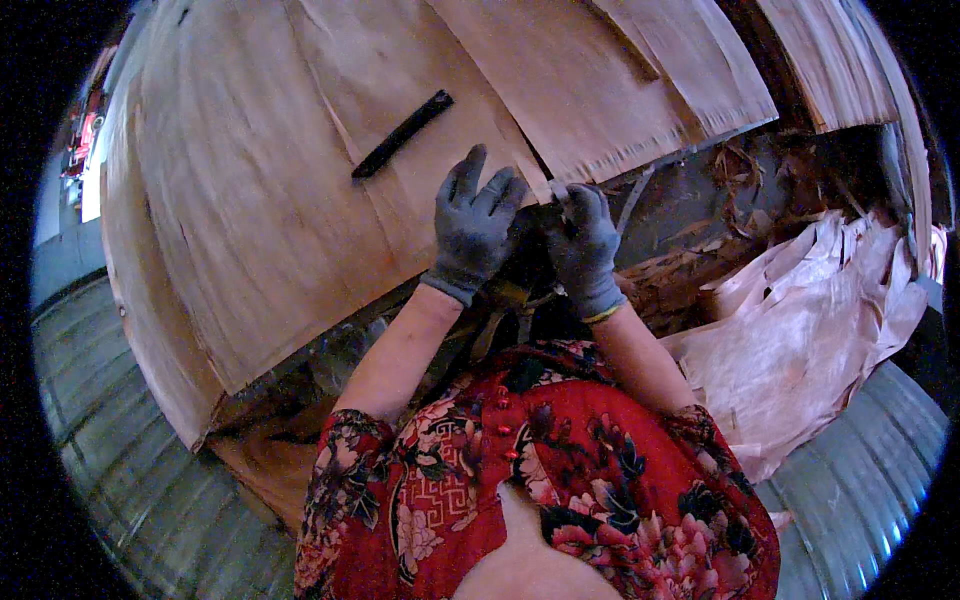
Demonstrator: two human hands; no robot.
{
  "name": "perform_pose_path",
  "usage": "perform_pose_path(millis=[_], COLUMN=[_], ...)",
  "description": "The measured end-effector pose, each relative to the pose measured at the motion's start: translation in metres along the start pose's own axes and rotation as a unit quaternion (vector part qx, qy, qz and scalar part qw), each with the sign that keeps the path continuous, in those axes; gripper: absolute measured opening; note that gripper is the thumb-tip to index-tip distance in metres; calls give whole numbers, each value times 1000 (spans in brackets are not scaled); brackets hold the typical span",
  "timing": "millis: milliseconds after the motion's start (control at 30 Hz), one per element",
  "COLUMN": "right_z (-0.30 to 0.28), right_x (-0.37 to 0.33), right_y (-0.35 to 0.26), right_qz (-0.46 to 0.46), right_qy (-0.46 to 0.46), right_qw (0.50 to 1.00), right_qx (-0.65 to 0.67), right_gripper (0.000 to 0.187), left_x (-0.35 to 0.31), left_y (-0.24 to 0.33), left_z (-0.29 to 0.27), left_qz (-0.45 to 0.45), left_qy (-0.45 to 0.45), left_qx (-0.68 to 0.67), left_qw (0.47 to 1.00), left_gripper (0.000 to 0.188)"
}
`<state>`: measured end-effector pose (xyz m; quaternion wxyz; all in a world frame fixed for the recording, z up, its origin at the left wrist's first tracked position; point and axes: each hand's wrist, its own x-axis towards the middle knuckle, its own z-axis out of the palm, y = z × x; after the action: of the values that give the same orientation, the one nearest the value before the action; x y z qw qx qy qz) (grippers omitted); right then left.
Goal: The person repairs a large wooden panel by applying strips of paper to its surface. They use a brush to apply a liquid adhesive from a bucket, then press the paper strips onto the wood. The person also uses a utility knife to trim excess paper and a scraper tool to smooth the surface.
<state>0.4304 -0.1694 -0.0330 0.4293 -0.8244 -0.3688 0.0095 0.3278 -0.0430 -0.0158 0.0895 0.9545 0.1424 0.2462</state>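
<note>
Wide sheets of thin wood veneer (250, 190) lie spread in front of me, with a dark narrow gap between two of them. My left hand (472, 238), in a grey glove, rests at the near edge of the left sheet with its fingers apart. Just right of it, my right hand (583, 250), gloved too, has its fingers closed at the near end of the gap, by the corner of the right veneer sheet (560, 100). A small pale bit shows at its fingertips; what it is stays unclear. A black flat bar (402, 135) lies on the left sheet, beyond my left hand.
Below the sheets' near edge at right are torn brown scraps (690, 262). A heap of pale, ragged veneer pieces (800, 330) lies at my right. Ribbed grey-green surface (100, 400) shows at lower left and lower right. More veneer (830, 60) stands at the far right.
</note>
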Motion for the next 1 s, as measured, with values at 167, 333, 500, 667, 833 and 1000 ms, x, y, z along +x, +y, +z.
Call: perform_pose_path(millis=[167, 333, 500, 667, 833, 1000], right_z=[-4, 0, -2, -1, 4, 9], right_x=[15, 17, 23, 27, 29, 33], right_y=[0, 1, 7, 13, 10, 15], right_qz=[-37, 5, -39, -75, -55, 3], right_qy=[-19, -11, -34, -53, -49, -51], right_qw=[999, 1000, 999, 996, 997, 997], right_qx=[12, -1, 9, 18, -6, -50], right_gripper=[24, 21, 21, 20, 16, 14], left_x=[4, 5, 9, 12, 13, 9], left_y=[2, 2, 1, 2, 0, 2], left_z=[1, 8, 8, 5, 6, 6], left_qz=[-5, -1, -2, 10, 19, -5], left_qy=[-22, -3, 2, -2, -20, 29], left_qx=[2, 2, 5, 7, 5, -23], left_qw=[1000, 1000, 1000, 1000, 1000, 999], left_gripper=[30, 28, 24, 19, 17, 22])
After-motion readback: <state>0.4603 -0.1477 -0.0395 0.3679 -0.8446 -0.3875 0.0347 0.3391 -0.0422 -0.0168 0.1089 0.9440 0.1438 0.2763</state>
